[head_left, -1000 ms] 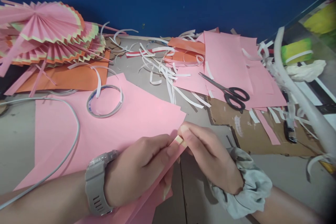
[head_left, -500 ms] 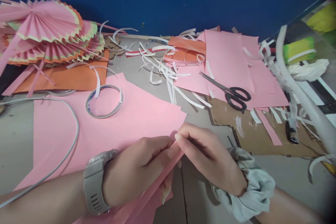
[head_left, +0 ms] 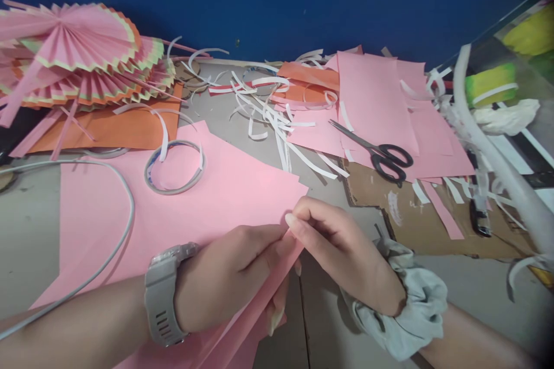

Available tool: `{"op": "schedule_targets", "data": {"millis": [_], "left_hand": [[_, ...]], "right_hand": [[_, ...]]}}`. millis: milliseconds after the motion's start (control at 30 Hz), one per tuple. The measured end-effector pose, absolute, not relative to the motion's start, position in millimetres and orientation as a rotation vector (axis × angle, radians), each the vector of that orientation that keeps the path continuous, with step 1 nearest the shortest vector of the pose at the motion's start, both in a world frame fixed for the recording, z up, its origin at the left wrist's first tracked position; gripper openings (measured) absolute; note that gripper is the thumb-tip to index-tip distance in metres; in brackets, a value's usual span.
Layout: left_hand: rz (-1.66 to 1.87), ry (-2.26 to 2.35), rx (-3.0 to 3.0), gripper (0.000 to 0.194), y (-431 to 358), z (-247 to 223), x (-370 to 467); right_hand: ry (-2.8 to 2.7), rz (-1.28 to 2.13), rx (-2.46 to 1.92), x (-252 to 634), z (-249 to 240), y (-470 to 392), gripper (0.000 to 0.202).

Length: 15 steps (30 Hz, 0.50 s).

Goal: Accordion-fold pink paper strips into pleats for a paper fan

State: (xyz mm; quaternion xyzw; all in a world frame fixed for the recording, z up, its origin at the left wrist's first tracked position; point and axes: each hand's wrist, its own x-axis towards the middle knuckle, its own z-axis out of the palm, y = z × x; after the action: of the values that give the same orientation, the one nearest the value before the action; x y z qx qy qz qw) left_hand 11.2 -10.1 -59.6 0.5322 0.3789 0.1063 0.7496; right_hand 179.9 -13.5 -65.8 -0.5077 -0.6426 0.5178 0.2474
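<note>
Both hands hold one folded piece of pink paper (head_left: 259, 311) near the bottom centre. My left hand (head_left: 234, 277), with a grey watch on its wrist, grips the fold between thumb and fingers; some of its fingertips show beneath the paper. My right hand (head_left: 341, 253), a pale green scrunchie round its wrist, pinches the top end of the fold, its thumb touching close to the left fingertips. Behind the hands a large pink sheet (head_left: 242, 184) lies flat, and a roll of tape (head_left: 149, 176) rests on it.
Black-handled scissors (head_left: 381, 155) lie on pink sheets (head_left: 372, 92) at the right, beside cardboard (head_left: 415, 225). White strips (head_left: 277, 121) are scattered mid-back. Pleated paper fans (head_left: 86, 40) are stacked at left. A cable (head_left: 130, 213) crosses the left side.
My left hand and watch have shifted slightly right. The right thumb and wrist have moved a little left, still pinching the pink paper's end.
</note>
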Motion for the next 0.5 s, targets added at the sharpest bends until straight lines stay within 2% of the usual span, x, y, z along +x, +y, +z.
{"op": "schedule_targets", "data": {"millis": [233, 500], "left_hand": [[0.276, 0.763, 1.110, 0.035, -10.9, -64.1, 11.3], [0.261, 0.766, 1.163, 0.035, -9.8, -66.7, 12.7]], "right_hand": [[-1.715, 1.547, -1.322, 181.2, -66.9, -11.8, 0.027], [-1.696, 1.434, -1.320, 181.6, -66.8, -14.9, 0.026]]}}
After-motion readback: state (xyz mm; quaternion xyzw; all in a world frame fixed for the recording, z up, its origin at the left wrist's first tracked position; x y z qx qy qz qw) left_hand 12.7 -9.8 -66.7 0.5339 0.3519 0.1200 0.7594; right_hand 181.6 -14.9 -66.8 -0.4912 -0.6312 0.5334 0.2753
